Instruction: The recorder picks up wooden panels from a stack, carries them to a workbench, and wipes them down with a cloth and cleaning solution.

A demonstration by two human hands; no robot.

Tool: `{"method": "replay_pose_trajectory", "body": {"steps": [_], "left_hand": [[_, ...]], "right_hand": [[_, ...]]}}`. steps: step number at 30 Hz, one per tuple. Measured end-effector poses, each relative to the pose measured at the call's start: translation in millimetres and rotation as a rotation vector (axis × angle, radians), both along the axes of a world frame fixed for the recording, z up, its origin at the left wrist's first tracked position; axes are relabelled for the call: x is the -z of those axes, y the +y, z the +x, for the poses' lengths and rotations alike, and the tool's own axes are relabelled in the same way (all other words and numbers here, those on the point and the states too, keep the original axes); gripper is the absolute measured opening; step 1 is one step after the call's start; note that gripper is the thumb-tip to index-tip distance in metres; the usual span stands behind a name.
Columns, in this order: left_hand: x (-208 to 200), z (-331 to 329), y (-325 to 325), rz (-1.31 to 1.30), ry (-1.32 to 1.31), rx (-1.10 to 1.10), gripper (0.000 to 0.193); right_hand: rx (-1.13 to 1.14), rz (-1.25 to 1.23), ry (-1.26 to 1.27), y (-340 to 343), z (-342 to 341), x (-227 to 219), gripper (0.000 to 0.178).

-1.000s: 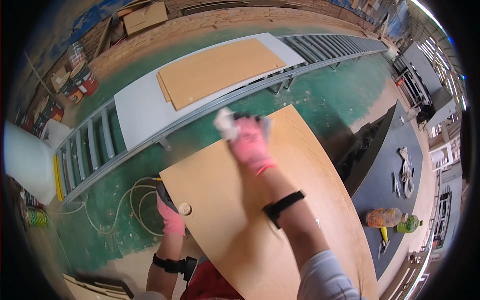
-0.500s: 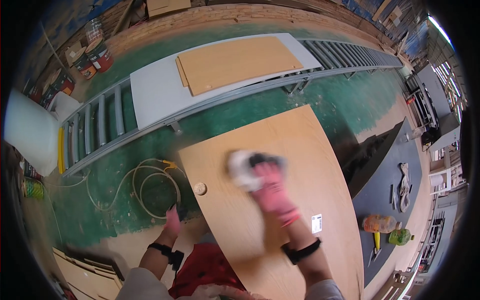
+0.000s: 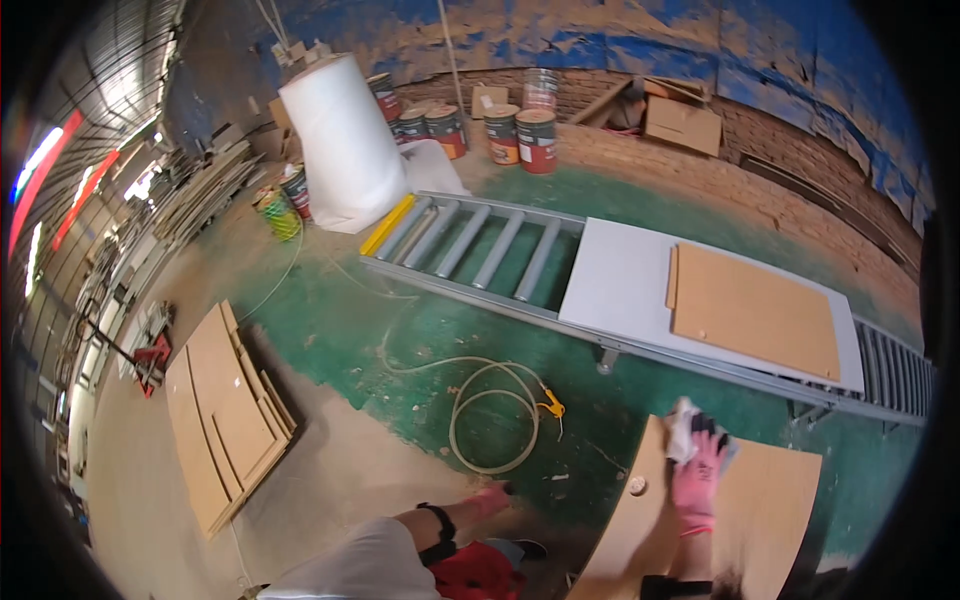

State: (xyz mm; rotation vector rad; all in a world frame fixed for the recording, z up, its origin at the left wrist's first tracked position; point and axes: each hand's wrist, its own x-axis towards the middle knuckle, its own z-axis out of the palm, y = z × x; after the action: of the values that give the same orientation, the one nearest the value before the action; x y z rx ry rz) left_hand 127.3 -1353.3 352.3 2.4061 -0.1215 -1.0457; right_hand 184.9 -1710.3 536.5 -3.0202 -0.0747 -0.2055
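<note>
My right hand [image 3: 699, 480], in a pink glove with dark fingertips, presses a crumpled white cloth [image 3: 683, 430] against the far edge of a light wooden panel [image 3: 760, 510]. Its fingers are closed over the cloth. A round hole [image 3: 637, 486] sits near the panel's left edge, beside that hand. My left hand [image 3: 491, 498], gloved in pink too, hangs left of the panel, away from it. How its fingers are held is too small to make out.
A coiled air hose [image 3: 455, 440] with a yellow blow gun [image 3: 552, 403] lies on the green floor. Beyond runs a roller conveyor [image 3: 470, 245] carrying a white sheet [image 3: 620, 270] and wooden boards [image 3: 755, 310]. More panels [image 3: 225, 420] are stacked at left; a white roll [image 3: 345, 140] stands behind.
The view has swung left, bringing the roll and the stacked panels into sight. My right hand has moved the cloth from the panel's middle to its far edge.
</note>
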Motion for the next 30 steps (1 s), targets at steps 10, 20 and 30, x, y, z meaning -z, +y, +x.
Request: {"method": "replay_pose_trajectory", "body": {"steps": [10, 20, 30], "left_hand": [[-100.6, 3.3, -26.2, -0.546, 0.222, -0.294, 0.046], [-53.5, -17.2, 59.2, -0.634, 0.356, -0.626, 0.038], [-90.5, 46.5, 0.7, -0.510, 0.146, -0.233, 0.034]], "right_hand": [[0.087, 0.109, 0.072, 10.4, -10.1, -19.6, 0.058], [0.060, 0.273, -0.291, 24.8, 60.1, -32.9, 0.027], [-0.400, 0.305, 0.222, 120.7, -176.9, -52.4, 0.053]]}}
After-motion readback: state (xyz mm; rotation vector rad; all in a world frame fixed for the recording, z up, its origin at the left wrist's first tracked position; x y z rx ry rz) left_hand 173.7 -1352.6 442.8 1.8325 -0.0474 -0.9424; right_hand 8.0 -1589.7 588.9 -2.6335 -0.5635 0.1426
